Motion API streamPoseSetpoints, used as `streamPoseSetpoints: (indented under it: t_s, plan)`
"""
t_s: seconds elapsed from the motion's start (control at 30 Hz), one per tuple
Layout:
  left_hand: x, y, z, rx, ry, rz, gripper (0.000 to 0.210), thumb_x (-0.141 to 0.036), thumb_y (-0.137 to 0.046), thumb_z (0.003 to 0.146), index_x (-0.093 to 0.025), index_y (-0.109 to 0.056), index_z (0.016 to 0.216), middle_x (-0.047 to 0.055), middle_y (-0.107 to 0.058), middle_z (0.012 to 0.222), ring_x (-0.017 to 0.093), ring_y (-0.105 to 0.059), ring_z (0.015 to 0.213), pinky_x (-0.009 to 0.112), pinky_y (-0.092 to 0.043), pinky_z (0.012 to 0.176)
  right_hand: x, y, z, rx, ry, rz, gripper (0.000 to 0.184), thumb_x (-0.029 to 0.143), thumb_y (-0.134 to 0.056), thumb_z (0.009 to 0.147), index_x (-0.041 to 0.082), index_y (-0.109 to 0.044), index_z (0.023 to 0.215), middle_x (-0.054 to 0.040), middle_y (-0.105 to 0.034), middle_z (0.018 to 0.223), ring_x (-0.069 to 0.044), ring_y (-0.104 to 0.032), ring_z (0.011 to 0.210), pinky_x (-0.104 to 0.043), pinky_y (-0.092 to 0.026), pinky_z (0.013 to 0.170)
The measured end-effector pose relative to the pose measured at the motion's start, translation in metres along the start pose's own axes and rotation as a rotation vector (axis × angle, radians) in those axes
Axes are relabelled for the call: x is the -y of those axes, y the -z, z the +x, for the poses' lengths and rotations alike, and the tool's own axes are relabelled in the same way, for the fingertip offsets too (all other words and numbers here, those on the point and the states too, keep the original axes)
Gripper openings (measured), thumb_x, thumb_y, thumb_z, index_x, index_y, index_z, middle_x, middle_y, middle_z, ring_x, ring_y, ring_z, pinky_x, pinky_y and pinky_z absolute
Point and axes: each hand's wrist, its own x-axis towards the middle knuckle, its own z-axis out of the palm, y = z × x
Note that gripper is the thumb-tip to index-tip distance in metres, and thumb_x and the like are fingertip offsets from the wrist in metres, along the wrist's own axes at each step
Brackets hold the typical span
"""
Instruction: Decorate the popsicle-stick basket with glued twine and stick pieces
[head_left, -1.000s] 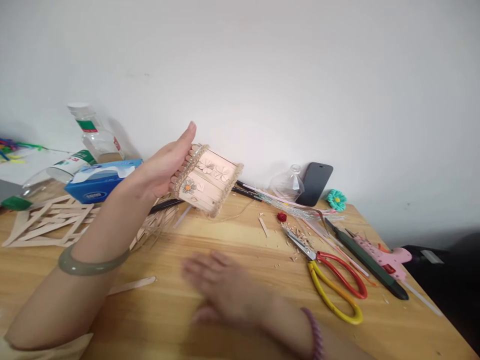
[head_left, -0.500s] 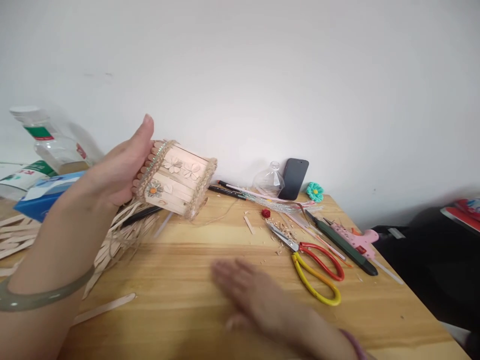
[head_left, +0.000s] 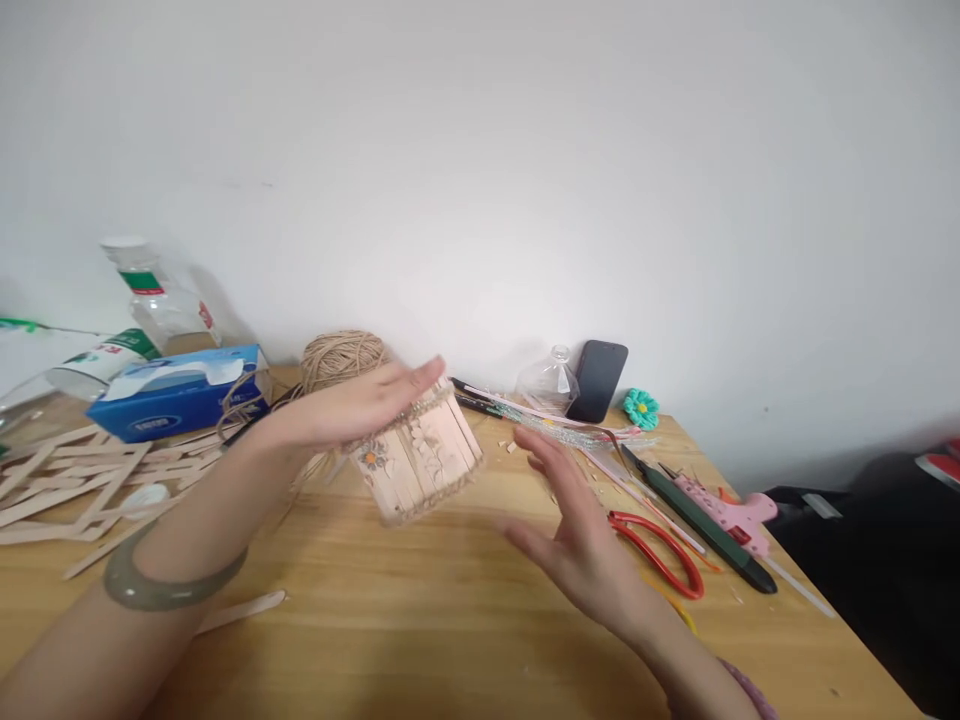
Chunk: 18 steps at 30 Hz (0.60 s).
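My left hand (head_left: 360,405) holds a small craft-stick pot (head_left: 401,475) in the air over the table, thumb outstretched along its twine-trimmed rim. The pot is tilted, slightly blurred, with wooden flowers and one orange-centred flower on its side. Most of my left fingers are hidden. To its right, my right hand (head_left: 574,535) hovers with thumb and fingers apart, holding nothing. Behind that hand lie scissors (head_left: 671,560) with red and yellow handles, largely covered by it.
On the left are a blue tissue pack (head_left: 176,400), a twine ball (head_left: 341,358), a glass bottle (head_left: 165,305) and several loose craft sticks (head_left: 52,490). To the right are a phone (head_left: 598,382), a clear dome (head_left: 551,385), a teal flower (head_left: 641,409) and a pink glue gun (head_left: 731,515).
My left hand has moved right and lower with the pot, turning it rim-up to tilted differently. My right hand has risen from the tabletop toward it. The view has shifted left.
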Motion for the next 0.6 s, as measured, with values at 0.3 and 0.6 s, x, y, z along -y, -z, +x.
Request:
streamPoseSetpoints:
  t_s: [0.3,0.6]
  plan:
    - [-0.001,-0.023,0.000,0.124,-0.102,-0.082,0.038,-0.057,-0.053,0.078,-0.025,-0.073,0.079,0.003,-0.074,0.082,0.020,-0.063,0.078,0.025,-0.048,0.068,0.014,-0.016,0.029,0.193,0.275,0.045,0.110,0.021,-0.074,0.067,0.021,0.003,0.145,-0.0193,-0.023,0.150,-0.031,-0.026,0.138,-0.047,-0.030,0.110]
    - [0.007,-0.010,0.021,-0.407,-0.086,-0.365,0.016,-0.032,-0.056,0.080,-0.017,-0.062,0.083,0.002,-0.069,0.076,0.012,-0.063,0.064,0.023,-0.046,0.063,-0.016,-0.017,0.012,0.053,0.130,0.195,0.105,0.024,-0.075,0.068,0.027,-0.004,0.145,-0.0152,-0.020,0.149,-0.032,-0.025,0.137,-0.047,-0.036,0.106]
